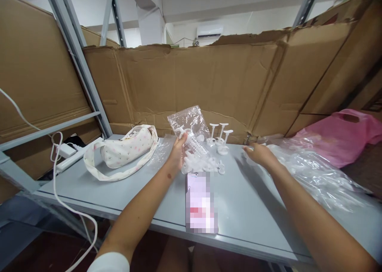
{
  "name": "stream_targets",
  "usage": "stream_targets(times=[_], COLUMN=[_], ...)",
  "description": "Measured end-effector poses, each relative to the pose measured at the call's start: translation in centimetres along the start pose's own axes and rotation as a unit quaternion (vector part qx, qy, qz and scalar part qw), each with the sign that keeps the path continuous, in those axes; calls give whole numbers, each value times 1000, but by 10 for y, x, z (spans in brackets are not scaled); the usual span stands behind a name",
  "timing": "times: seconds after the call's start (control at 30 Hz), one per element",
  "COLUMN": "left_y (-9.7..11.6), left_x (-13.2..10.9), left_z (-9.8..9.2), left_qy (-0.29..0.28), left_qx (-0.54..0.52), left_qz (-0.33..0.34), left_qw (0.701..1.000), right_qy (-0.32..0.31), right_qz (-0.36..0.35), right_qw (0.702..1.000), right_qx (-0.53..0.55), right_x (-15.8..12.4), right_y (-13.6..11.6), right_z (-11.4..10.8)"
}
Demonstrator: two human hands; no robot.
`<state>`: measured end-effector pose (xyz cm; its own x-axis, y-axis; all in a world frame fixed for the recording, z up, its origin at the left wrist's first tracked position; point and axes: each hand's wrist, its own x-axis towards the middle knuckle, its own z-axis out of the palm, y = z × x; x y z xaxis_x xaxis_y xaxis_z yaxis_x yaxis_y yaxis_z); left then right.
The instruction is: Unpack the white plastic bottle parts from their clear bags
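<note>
Head camera is looking down at the middle of the frame; the left hand (178,150) is pinching a small clear bag (191,122) with white bits (194,147) inside, just above the gray table (253,208); the right hand (259,154) is touching the pile of clear bags (310,170) at middle right; I cannot tell if it is gripping; a phone (201,202) is lying at lower middle.

Phone (201,202) before bag (191,138), on table (125,192)
</note>
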<state>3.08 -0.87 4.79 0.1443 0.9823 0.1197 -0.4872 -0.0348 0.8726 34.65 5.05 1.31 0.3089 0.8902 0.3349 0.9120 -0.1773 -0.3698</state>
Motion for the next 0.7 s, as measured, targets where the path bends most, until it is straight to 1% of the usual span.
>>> stream_targets(times=[0.1,0.17,0.23,0.3,0.37,0.4,0.43,0.47,0.5,0.53,0.57,0.63,0.67,0.7], left_y=[0,1,2,2,1,0,-2,-3,-4,-5,-5,-5,-5,-4], left_x=[0,0,-1,0,2,3,4,5,7,7,8,8,7,7], left_z=[1,2,3,3,2,0,-1,-2,-4,-5,-5,-6,-6,-5], left_qy=[-9,-15,-19,-15,-4,1,6,11,14,17,20,22,22,23], left_qx=[-4,-5,0,10,18,20,21,23,25,28,31,38,41,43], left_qz=[-12,-22,-40,-57,-58,-54,-49,-46,-44,-42,-40,-33,-30,-28], left_qw=[1000,1000,999,998,998,998,999,999,999,999,999,998,998,998], right_qy=[-37,-54,-68,-70,-50,-20,24,75,127,170,197,200,192,182], right_qz=[51,77,85,89,89,86,82,78,75,75,76,75,70,65], right_qw=[997,995,994,994,995,996,994,986,968,943,914,871,859,856], right_qx=[-45,-42,-28,-10,7,30,71,129,201,278,348,443,470,479], right_x=[5,9,13,15,14,13,12,12,13,14,16,23,27,31], right_y=[-5,-8,-10,-11,-13,-15,-18,-22,-27,-31,-36,-43,-46,-48], right_z=[13,17,19,19,18,17,16,14,13,12,12,13,15,18])
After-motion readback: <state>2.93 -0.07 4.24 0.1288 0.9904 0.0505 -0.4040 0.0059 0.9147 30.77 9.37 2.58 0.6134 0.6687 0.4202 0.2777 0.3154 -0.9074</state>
